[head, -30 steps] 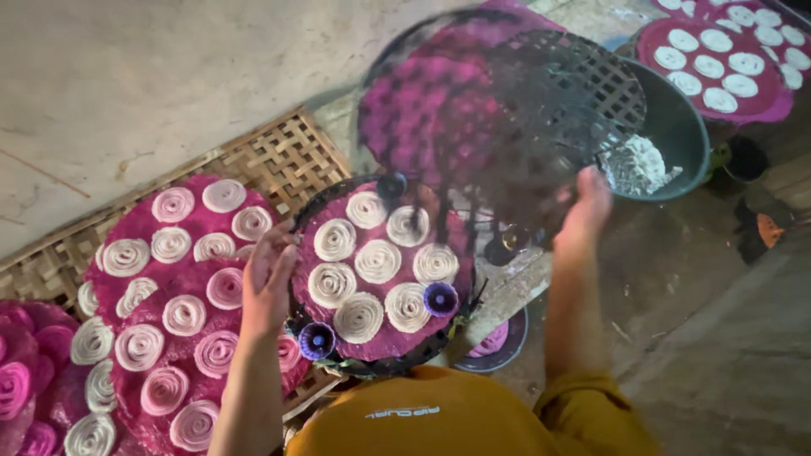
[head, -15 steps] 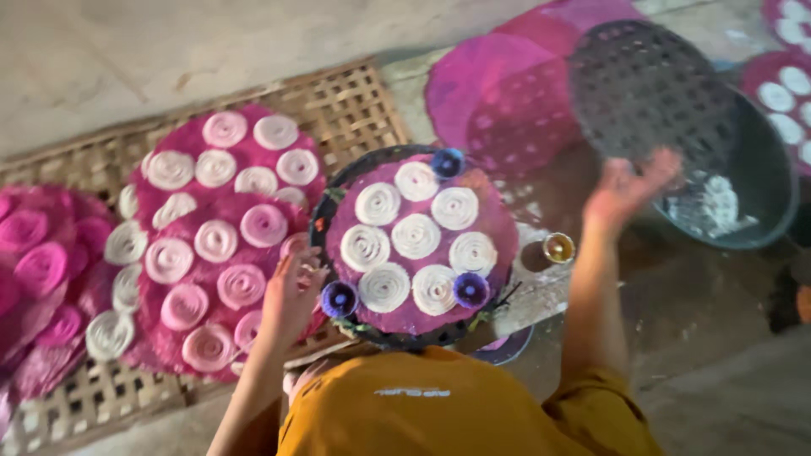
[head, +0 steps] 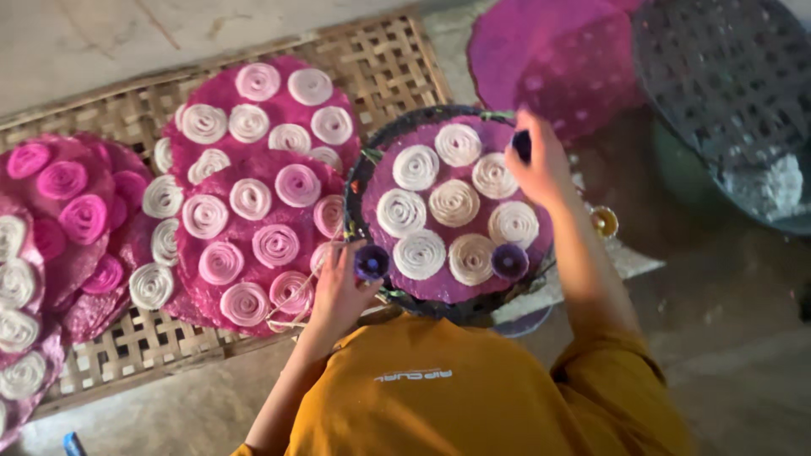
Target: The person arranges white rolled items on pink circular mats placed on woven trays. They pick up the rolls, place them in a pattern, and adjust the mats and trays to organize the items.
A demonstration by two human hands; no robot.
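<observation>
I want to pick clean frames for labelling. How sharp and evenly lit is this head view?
Head view: centre fairly sharp, spirals on the round tray crisp; right hand and left hand slightly soft; right side dim, the mesh basket murky; no glare; pale floor top left brighter.

Crowded mat point(head: 127, 355); bare floor point(head: 743, 371) rightward
</observation>
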